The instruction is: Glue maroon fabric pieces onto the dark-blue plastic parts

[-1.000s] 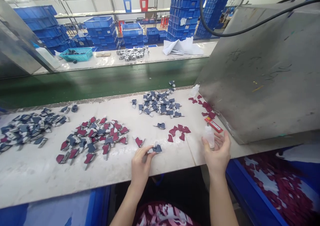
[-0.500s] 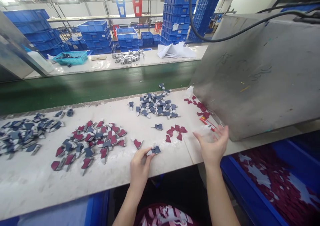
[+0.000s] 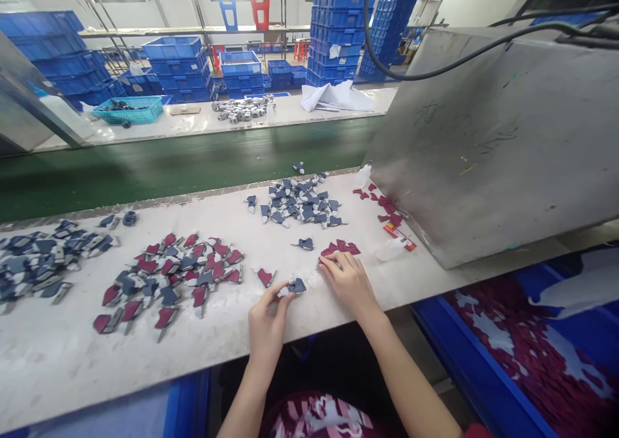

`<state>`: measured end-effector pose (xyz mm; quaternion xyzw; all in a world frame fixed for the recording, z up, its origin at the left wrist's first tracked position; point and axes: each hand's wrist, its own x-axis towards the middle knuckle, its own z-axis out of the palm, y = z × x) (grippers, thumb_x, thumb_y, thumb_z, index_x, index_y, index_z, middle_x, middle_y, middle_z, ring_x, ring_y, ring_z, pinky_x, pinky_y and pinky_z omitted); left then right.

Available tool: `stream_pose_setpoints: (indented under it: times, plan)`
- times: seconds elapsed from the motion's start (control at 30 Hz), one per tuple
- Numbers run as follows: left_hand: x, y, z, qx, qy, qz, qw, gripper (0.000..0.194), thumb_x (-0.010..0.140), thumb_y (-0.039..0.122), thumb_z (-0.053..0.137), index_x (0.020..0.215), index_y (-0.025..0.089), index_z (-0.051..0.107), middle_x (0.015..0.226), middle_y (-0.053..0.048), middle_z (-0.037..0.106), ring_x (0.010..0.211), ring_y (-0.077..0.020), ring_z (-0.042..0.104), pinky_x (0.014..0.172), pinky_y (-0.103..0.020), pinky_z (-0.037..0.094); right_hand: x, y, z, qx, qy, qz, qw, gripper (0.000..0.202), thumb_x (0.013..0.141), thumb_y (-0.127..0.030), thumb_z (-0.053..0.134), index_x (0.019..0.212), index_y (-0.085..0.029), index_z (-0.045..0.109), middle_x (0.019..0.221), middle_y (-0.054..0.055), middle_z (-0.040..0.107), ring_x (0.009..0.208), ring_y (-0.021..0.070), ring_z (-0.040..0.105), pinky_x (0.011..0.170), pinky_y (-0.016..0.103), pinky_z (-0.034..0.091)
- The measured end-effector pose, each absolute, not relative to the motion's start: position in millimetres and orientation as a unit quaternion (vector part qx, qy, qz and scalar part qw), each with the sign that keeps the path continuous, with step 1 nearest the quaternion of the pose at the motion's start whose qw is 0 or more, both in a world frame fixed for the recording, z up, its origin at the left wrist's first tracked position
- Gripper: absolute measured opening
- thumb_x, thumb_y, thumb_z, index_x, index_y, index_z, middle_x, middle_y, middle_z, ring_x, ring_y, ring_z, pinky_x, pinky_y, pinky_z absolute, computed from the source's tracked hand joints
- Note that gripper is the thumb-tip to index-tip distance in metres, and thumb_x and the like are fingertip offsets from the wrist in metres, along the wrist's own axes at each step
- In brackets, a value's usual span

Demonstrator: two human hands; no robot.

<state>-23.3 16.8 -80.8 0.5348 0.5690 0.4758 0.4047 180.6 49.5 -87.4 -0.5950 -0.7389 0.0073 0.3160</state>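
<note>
Gripping, left hand (image 3: 265, 315): one blue-and-grey piece (image 3: 297, 286), its nine-o'clock end clamped between my thumb and fingers. Right hand (image 3: 349, 282): fingers drawn together at the loose maroon pieces (image 3: 341, 246), two o'clock from the held piece; whether they had pinched one, I could not tell. On the tabletop (image 3: 217, 341), from the same reference, lay: one heap of blue-and-white pieces (image 3: 293, 201), twelve o'clock; one mixed maroon-and-blue heap (image 3: 169, 267), nine o'clock; one translucent bottle (image 3: 391, 250), near three.
</note>
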Motion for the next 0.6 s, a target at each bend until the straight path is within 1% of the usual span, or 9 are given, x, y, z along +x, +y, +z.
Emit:
stream_pose_setpoints:
  times: [0.07, 0.17, 0.27, 0.37, 0.47, 0.6]
  plan:
    - [-21, 16, -79, 0.495, 0.553, 0.492, 0.454, 0.023, 0.086, 0.034, 0.07, 0.103, 0.019, 0.075, 0.1, -0.01, 0.08, 0.091, -0.0256, 0.077, 0.082, -0.034, 0.062, 175, 46, -80, -0.598, -0.709, 0.043, 0.371, 0.03, 0.101, -0.031, 0.048, 0.096, -0.021, 0.075, 0.092, 0.01, 0.068, 0.087, 0.0238, 0.062, 0.078, 0.038, 0.05]
    - [-17, 15, -75, 0.444, 0.539, 0.522, 0.489, 0.025, 0.084, 0.033, 0.071, 0.103, 0.017, 0.075, 0.1, -0.01, 0.081, 0.092, -0.0262, 0.078, 0.084, -0.033, 0.063, 158, 34, -68, -0.577, -0.646, 0.187, 0.463, 0.029, 0.102, -0.033, 0.047, 0.097, -0.023, 0.074, 0.093, 0.007, 0.069, 0.088, 0.0208, 0.066, 0.078, 0.033, 0.054]
    - [-14, 14, -68, 0.424, 0.535, 0.542, 0.491, 0.027, 0.082, 0.033, 0.073, 0.102, 0.016, 0.075, 0.101, -0.01, 0.08, 0.094, -0.0265, 0.077, 0.085, -0.034, 0.063, 136, 20, -60, -0.545, -0.591, 0.315, 0.505, 0.022, 0.098, -0.034, 0.055, 0.1, -0.023, 0.074, 0.094, 0.006, 0.073, 0.087, 0.0195, 0.069, 0.077, 0.031, 0.056]
    - [-14, 14, -64, 0.423, 0.539, 0.54, 0.489, 0.028, 0.081, 0.034, 0.075, 0.102, 0.016, 0.076, 0.102, -0.01, 0.08, 0.094, -0.0268, 0.077, 0.086, -0.035, 0.063, 120, 12, -59, -0.56, -0.526, 0.352, 0.535, 0.019, 0.089, -0.038, 0.068, 0.093, -0.021, 0.075, 0.086, 0.005, 0.075, 0.078, 0.0192, 0.07, 0.071, 0.031, 0.058]
    - [-16, 13, -62, 0.421, 0.544, 0.538, 0.487, 0.028, 0.08, 0.034, 0.076, 0.102, 0.017, 0.077, 0.104, -0.01, 0.08, 0.096, -0.0273, 0.077, 0.088, -0.036, 0.063, 115, 13, -59, -0.576, -0.485, 0.372, 0.543, 0.021, 0.082, -0.041, 0.075, 0.085, -0.02, 0.075, 0.079, 0.005, 0.075, 0.069, 0.0186, 0.069, 0.065, 0.03, 0.058]
    - [-17, 12, -62, 0.409, 0.538, 0.544, 0.497, 0.028, 0.077, 0.031, 0.078, 0.102, 0.017, 0.078, 0.104, -0.011, 0.08, 0.097, -0.0277, 0.077, 0.089, -0.037, 0.063, 116, 16, -59, -0.575, -0.501, 0.358, 0.539, 0.021, 0.082, -0.04, 0.075, 0.081, -0.02, 0.077, 0.074, 0.004, 0.075, 0.063, 0.0166, 0.065, 0.06, 0.029, 0.056]
